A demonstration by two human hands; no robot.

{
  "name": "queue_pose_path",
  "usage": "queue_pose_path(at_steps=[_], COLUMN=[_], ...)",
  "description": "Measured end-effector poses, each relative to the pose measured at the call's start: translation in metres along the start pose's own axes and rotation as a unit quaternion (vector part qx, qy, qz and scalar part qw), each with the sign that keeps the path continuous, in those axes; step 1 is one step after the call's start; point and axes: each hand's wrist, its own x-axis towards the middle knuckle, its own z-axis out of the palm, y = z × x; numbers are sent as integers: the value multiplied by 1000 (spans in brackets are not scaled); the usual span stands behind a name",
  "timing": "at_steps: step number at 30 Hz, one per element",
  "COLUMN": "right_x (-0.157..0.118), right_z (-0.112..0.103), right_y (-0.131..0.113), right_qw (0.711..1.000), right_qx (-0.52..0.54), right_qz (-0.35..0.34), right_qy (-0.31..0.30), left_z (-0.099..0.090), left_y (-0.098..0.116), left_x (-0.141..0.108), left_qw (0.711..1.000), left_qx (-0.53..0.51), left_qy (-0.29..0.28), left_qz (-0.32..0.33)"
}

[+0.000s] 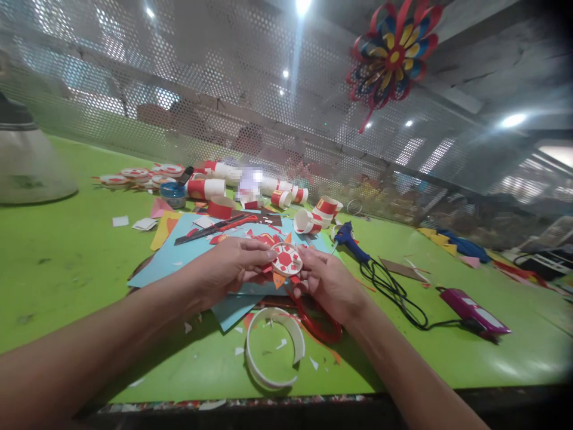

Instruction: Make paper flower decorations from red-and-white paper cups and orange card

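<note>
Wht ring (pixel 298 340) nearest; red/wht disc (pixel 287 261) pinched btwn L hand (pixel 235 261) & R hand (pixel 330 282).

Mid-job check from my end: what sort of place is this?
Most likely a craft workshop or craft classroom, though I can't tell which. A glue gun and red-and-white paper cups lie about, and a small round craft piece is in hand.
</note>
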Motion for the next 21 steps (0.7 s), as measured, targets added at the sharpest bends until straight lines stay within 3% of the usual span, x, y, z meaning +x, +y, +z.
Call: queue_pose_path(at_steps=[6, 10, 15, 21], right_x=[0, -1, -4, -11], right_z=[0, 3, 7, 4], right_y=[3, 3, 0, -5], right_qw=[1000, 1000, 999, 983], right_qx=[-3, 6, 2, -99], right_qz=[-8, -22, -40, -152], right_qy=[15, 14, -34, -5], left_z=[4, 10, 10, 11], left_y=[0, 0, 0, -1], left_x=[-4, -6, -7, -11], left_qw=[995, 979, 950, 914], left_qx=[35, 142, 215, 313], left_qy=[-47, -12, -8, 7], left_qz=[75, 146, 227, 259])
